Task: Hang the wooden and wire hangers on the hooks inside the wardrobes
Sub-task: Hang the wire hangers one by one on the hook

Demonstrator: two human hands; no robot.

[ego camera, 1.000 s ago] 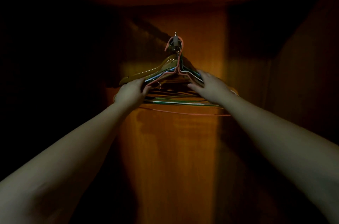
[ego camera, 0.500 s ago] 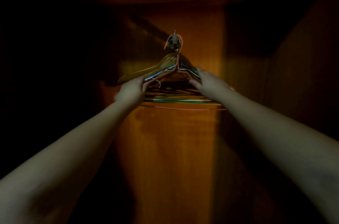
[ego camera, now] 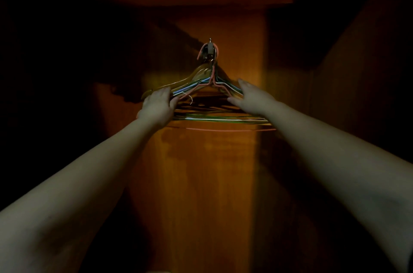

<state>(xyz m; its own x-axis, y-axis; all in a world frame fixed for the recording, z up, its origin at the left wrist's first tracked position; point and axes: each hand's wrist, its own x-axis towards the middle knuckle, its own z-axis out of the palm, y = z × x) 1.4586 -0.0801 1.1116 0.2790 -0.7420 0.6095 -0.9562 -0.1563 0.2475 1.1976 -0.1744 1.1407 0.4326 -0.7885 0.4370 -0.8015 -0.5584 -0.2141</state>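
At the frame's centre, the hangers (ego camera: 212, 93) hang on the hook (ego camera: 210, 47). The left hand (ego camera: 157, 107) grips one shoulder, and the right hand (ego camera: 251, 98) lies open-fingered against the other: steady both sides evenly before easing away.

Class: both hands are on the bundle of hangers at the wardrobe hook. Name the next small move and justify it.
Probably let go gently, the left hand first. The hanger bundle already has its necks over the hook, and the right hand only rests open-fingered against the wires.
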